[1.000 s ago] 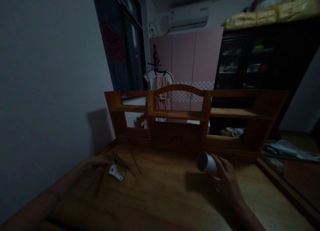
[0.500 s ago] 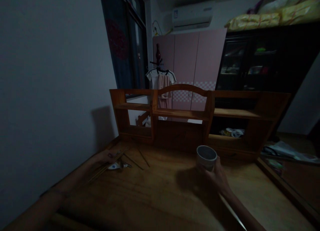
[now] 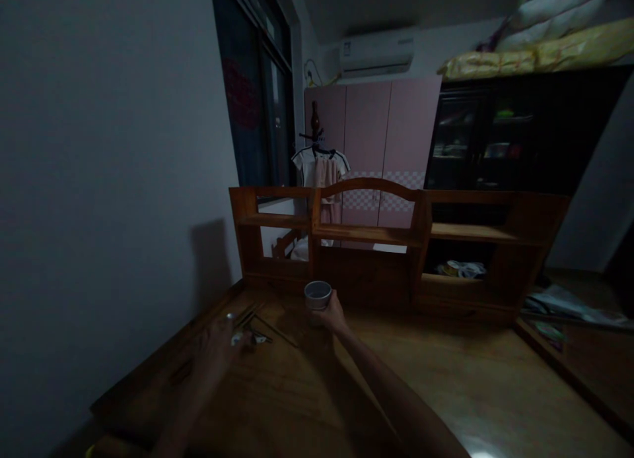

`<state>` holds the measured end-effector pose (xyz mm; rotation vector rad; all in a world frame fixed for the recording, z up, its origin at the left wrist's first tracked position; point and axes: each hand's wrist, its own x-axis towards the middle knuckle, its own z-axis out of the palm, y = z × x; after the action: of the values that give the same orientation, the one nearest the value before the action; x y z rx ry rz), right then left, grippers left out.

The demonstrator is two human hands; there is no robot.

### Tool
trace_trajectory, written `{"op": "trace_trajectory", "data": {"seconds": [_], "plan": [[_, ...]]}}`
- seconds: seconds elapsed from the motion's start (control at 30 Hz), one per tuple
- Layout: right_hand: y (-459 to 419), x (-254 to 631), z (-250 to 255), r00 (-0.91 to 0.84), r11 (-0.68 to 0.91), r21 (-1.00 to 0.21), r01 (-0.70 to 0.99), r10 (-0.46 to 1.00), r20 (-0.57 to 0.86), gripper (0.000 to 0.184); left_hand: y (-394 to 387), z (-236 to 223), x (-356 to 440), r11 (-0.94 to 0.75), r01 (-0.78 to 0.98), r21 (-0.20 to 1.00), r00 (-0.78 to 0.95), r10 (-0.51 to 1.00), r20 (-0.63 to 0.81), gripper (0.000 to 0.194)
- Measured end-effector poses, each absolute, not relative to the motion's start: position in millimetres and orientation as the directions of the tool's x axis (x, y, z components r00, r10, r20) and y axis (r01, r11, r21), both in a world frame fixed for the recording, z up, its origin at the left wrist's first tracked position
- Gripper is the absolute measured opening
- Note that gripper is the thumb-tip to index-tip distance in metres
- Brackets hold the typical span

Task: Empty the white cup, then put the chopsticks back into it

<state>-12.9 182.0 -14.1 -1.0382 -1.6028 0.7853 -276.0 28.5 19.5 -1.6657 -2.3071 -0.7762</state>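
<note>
Chopsticks (image 3: 276,330), or thin sticks much like them, lie loosely crossed on the wooden desktop (image 3: 495,379), lower left of the frame's centre. At the far left of this group, in the lower left of the frame, the left hand (image 3: 214,349) reaches in over the near end of the pile; it is blurred and dim, so I cannot tell whether its fingers are closed on anything. Just beside the fingertips, among the sticks, shows part of what looks like a white-and-blue spoon (image 3: 260,339). To the right, just below the frame's centre, the right hand (image 3: 333,316) is wrapped round a pale cup (image 3: 317,301), upright with its mouth up; whether its base touches the desktop is unclear. The hands are apart.

The step in hand seems to be sorting at the pile while the cup is held near. The next move likely calls for a precise pinch on the slim sticks and a level cup.
</note>
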Motion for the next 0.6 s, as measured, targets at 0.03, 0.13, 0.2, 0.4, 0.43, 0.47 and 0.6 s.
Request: {"op": "trace_trajectory", "data": {"seconds": [0.03, 0.13, 0.2, 0.4, 0.43, 0.47, 0.6], "plan": [[184, -22, -18, -0.098, 0.409, -0.882, 0.235, 0.913, 0.397, 0.067, 18, 10, -272, 0.152, 0.917, 0.369, -0.336, 0.792, 0.51, 0.045], [188, -46, -26, -0.111, 0.406, -0.889, 0.213, 0.914, 0.391, 0.07, -12, -19, -261, -0.002, 0.882, 0.471, -0.317, 0.737, 0.596, 0.047], [188, -63, -29, -0.128, 0.41, -0.891, 0.197, 0.911, 0.391, 0.071, -27, -37, -253, -0.121, 0.78, 0.614, -0.353, 0.725, 0.592, 0.041], [178, -105, -36, -0.153, 0.416, -0.893, 0.17, 0.907, 0.394, 0.073, -47, -62, -225, -0.043, 0.317, 0.947, -0.538, 0.815, 0.217, 0.06], [176, -109, -37, -0.153, 0.417, -0.893, 0.169, 0.906, 0.394, 0.074, -48, -61, -220, -0.02, 0.297, 0.955, -0.528, 0.829, 0.182, 0.061], [175, -111, -37, -0.15, 0.416, -0.893, 0.169, 0.907, 0.394, 0.074, -50, -59, -217, -0.003, 0.303, 0.953, -0.517, 0.84, 0.167, 0.06], [177, -108, -37, -0.105, 0.421, -0.888, 0.184, 0.907, 0.408, 0.074, -53, -49, -212, 0.007, 0.377, 0.926, -0.505, 0.84, 0.199, 0.051]]}}
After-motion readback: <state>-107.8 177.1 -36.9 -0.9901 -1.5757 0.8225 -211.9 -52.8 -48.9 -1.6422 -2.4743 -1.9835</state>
